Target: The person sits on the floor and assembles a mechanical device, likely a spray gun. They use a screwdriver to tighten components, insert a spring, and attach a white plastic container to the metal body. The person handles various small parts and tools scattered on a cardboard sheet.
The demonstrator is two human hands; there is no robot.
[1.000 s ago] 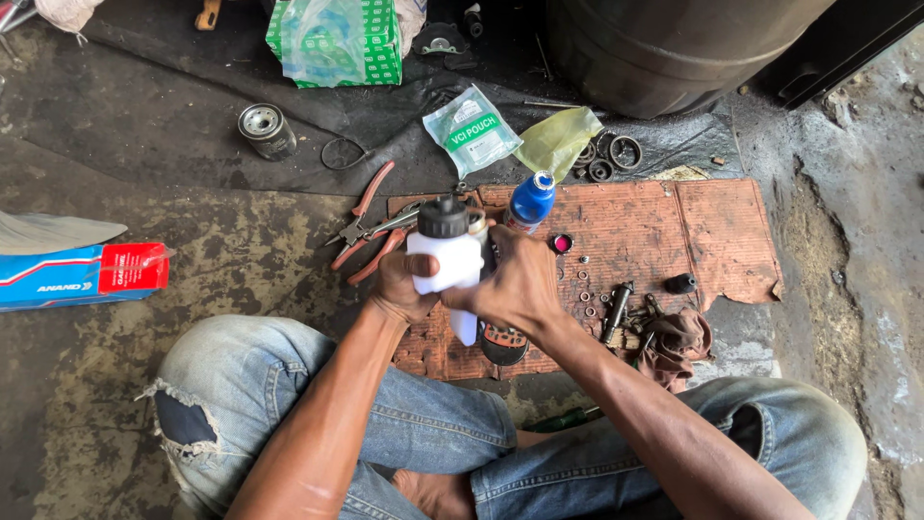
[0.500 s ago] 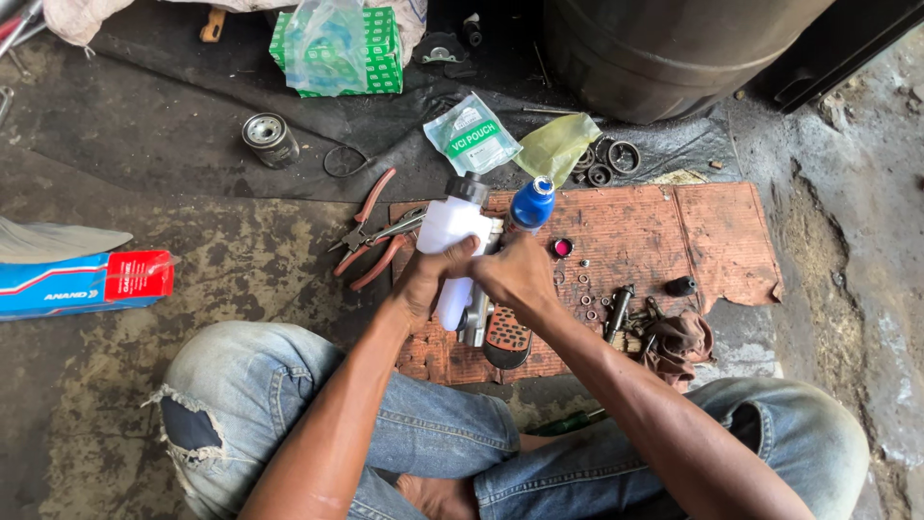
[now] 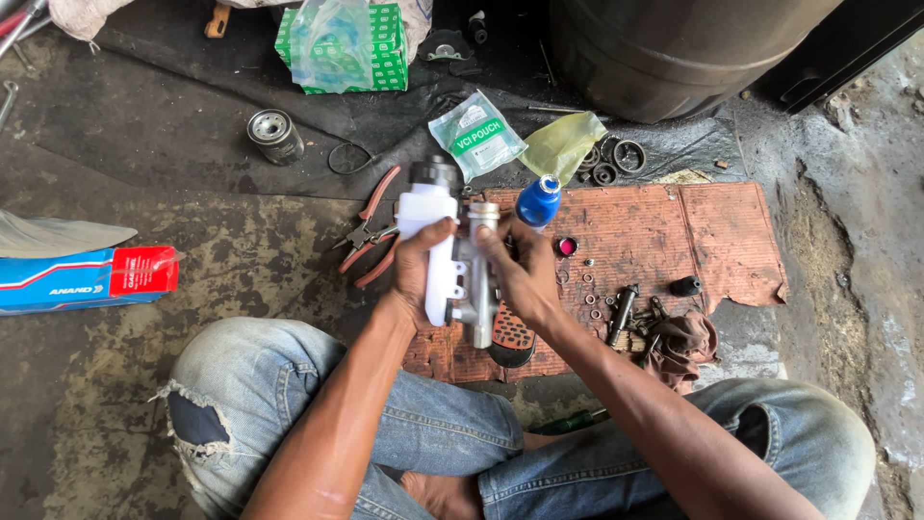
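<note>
Currently both hands grip one grey metal cylinder body with white plastic reservoir (image 3: 452, 260) above the rust-brown mat (image 3: 712, 241) — long axis running away from the person. Left hand (image 3: 419, 274) wraps the reservoir; right hand (image 3: 520, 274) closes on the metal side — equally near.

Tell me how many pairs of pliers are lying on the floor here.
1. The red-handled pliers lie on the floor just left of the left hand; others may be hidden under the hands.
</note>
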